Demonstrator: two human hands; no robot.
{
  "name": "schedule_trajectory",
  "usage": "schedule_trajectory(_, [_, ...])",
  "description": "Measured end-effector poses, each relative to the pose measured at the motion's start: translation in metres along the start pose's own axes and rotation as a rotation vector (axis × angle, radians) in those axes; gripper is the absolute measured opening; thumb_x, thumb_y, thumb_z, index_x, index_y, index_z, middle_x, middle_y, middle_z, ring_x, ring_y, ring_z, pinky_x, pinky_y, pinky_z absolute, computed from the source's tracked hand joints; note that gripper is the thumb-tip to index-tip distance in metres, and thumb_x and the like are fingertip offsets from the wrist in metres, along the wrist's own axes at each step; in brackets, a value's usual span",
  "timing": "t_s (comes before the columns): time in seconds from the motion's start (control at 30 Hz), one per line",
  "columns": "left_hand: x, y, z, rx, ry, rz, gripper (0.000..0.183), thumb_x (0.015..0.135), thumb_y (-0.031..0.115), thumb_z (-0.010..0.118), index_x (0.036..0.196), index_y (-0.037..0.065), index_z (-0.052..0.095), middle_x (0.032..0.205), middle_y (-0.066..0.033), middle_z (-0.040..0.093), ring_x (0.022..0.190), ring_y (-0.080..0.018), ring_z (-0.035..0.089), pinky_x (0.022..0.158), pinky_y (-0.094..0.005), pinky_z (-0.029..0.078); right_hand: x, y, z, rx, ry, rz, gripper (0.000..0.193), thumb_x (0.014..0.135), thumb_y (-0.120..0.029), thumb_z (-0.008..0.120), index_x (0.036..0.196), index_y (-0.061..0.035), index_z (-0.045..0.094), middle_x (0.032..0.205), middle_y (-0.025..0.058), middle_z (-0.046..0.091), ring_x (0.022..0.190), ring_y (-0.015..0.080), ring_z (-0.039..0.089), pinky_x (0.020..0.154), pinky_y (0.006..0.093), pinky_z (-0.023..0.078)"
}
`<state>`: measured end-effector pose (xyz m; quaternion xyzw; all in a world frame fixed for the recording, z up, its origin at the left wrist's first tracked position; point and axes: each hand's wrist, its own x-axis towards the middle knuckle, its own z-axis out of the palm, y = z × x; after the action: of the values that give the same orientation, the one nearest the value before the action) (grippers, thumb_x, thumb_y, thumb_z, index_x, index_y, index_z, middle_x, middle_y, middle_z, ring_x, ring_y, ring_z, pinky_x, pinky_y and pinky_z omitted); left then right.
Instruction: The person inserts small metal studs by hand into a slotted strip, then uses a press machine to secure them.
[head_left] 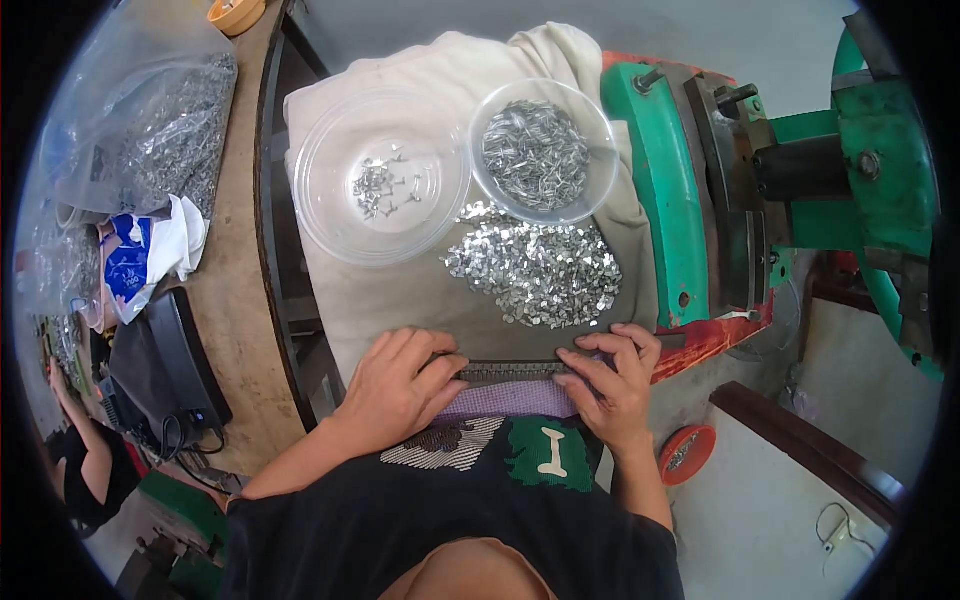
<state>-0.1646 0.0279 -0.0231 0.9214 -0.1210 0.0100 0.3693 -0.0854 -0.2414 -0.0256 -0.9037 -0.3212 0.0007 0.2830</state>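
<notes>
A long, narrow dark bar with a row of fine notches lies crosswise at the near edge of the cloth, close to my body. My left hand pinches its left end between thumb and fingers. At the other end, my right hand grips it the same way. Just beyond the bar is a heap of small shiny flat metal pieces. Behind the heap stands a clear round tub filled with small rivet-like metal parts. A wider clear dish to its left holds a few similar parts.
A green machine press stands close on the right. On the left, a wooden bench carries bags of metal parts and a black device. An orange bowl sits low at right. Another person's arm shows far left.
</notes>
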Motion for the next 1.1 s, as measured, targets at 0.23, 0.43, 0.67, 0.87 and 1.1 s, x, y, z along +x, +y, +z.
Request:
schedule_trajectory(0.23, [-0.001, 0.001, -0.003, -0.071, 0.049, -0.035, 0.037, 0.074, 0.012, 0.08, 0.107, 0.004, 0.067, 0.103, -0.0108, 0.062, 0.092, -0.0299, 0.061, 0.08, -0.0399, 0.048, 0.024, -0.005, -0.021, 0.07, -0.127, 0.032, 0.026, 0.069, -0.016, 0.084, 0.095, -0.0119, 0.08, 0.097, 0.0021, 0.067, 0.104, 0.0274, 0.055, 0.092, 0.041, 0.042])
schedule_trajectory(0.43, [-0.002, 0.003, -0.007, -0.088, 0.066, -0.028, 0.037, 0.076, 0.012, 0.079, 0.11, 0.003, 0.066, 0.103, -0.0122, 0.062, 0.092, -0.0313, 0.062, 0.079, -0.0402, 0.05, 0.08, -0.015, -0.033, 0.113, 0.046, -0.008, 0.019, 0.076, -0.009, 0.081, 0.094, -0.0082, 0.077, 0.091, 0.006, 0.069, 0.082, 0.0245, 0.066, 0.071, 0.0363, 0.05])
schedule_trajectory(0.67, [-0.005, 0.001, -0.005, -0.095, 0.075, 0.004, 0.038, 0.078, 0.012, 0.078, 0.113, 0.003, 0.065, 0.104, -0.0128, 0.062, 0.093, -0.0319, 0.062, 0.079, -0.0405, 0.051, 0.165, 0.004, -0.023, 0.05, 0.123, -0.117, 0.017, 0.081, -0.005, 0.076, 0.099, -0.0028, 0.075, 0.089, 0.0133, 0.072, 0.077, 0.0252, 0.07, 0.068, 0.0327, 0.054])
schedule_trajectory(0.87, [-0.006, -0.001, -0.003, -0.092, 0.103, -0.008, 0.038, 0.079, 0.012, 0.078, 0.114, 0.004, 0.065, 0.105, -0.0129, 0.062, 0.094, -0.0321, 0.063, 0.08, -0.0406, 0.052, 0.197, 0.007, -0.003, 0.114, 0.005, -0.04, 0.018, 0.083, -0.012, 0.074, 0.099, -0.0036, 0.076, 0.091, 0.0167, 0.071, 0.08, 0.0349, 0.069, 0.074, 0.042, 0.054])
schedule_trajectory(1.1, [-0.004, -0.002, -0.005, -0.11, 0.095, -0.028, 0.039, 0.079, 0.013, 0.078, 0.115, 0.004, 0.065, 0.105, -0.0121, 0.062, 0.095, -0.0318, 0.062, 0.08, -0.0403, 0.052, 0.207, 0.004, 0.002, 0.094, -0.024, -0.111, 0.016, 0.083, -0.011, 0.073, 0.097, -0.0032, 0.074, 0.089, 0.0164, 0.07, 0.081, 0.0355, 0.068, 0.074, 0.044, 0.053])
